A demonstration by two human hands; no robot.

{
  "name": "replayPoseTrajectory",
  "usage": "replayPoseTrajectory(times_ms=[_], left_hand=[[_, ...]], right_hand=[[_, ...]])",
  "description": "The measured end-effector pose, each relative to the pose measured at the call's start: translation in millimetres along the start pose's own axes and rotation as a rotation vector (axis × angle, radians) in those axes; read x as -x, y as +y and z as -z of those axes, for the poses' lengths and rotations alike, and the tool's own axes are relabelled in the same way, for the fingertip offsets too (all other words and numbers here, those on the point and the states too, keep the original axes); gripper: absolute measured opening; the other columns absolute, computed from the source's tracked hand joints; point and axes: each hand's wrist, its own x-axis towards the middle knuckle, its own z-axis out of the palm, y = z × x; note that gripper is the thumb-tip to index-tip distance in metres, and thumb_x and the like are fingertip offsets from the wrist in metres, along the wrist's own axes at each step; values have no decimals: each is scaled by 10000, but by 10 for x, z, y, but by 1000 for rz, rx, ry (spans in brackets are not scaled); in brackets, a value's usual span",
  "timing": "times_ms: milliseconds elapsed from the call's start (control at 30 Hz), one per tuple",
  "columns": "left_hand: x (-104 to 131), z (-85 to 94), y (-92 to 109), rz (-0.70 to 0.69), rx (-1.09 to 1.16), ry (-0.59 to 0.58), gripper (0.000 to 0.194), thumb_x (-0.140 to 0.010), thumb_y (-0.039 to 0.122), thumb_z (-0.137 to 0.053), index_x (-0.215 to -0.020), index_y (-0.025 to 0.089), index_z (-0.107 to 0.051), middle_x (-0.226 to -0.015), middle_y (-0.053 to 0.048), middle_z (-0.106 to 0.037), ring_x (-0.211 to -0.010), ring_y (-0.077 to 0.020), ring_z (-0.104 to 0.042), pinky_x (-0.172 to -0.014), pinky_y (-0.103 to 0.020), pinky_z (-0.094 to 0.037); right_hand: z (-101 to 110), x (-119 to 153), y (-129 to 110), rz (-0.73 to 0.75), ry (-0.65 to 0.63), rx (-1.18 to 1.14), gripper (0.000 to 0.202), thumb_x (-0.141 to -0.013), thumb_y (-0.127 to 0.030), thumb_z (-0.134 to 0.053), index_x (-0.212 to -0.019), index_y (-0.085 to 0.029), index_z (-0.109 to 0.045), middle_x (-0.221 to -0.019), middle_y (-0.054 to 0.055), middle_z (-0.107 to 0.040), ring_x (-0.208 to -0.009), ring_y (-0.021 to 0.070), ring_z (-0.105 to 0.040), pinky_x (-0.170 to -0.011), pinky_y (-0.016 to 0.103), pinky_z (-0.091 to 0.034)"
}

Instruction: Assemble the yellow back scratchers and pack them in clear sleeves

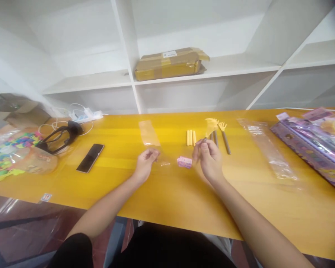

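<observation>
My left hand (147,162) is closed in a pinch at the near end of a clear plastic bag (149,133). In my right hand (210,158), raised over the table, is a back scratcher (211,126) with a yellow hand-shaped head pointing up and away; its head is blurred. Just behind that hand lie more back scratchers (225,140) with dark metal rods, partly hidden by it. Several short yellow tubes (191,137) lie side by side to their left. Between my hands rests a small pile of pink printed cards (184,162).
Clear plastic sleeves (270,149) and a purple patterned package (309,149) lie right. Leftward are a phone (90,158), black-framed goggles (64,137), a power strip (88,115) and a bag of colourful pieces (41,160). A taped carton (170,64) sits on the shelf.
</observation>
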Motion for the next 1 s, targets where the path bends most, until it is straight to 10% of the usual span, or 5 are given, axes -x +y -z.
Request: replayPoseTrajectory(times_ms=[333, 1000], left_hand=[[-207, 138, 62, -50, 231, 234, 445, -732, 492, -951, -765, 158, -658, -704, 27, -584, -633, -77, -502, -625, -219, -415], [-69, 5, -2, 92, 344, 157, 399, -756, 438, -948, -868, 163, -682, -801, 23, -668, -699, -78, -614, -637, -210, -478]], right_hand=[[-132, 215, -16, 198, -633, 591, 413, -1119, -481, -463, -917, -222, -713, -873, 59, -658, -825, 199, -645, -776, 334, -483], [-208, 325, 121, 227, -425, 766, 339, -1116, -435, -485, -1051, -228, -746, -987, 88, -718, -886, 236, -702, -832, 375, -535]])
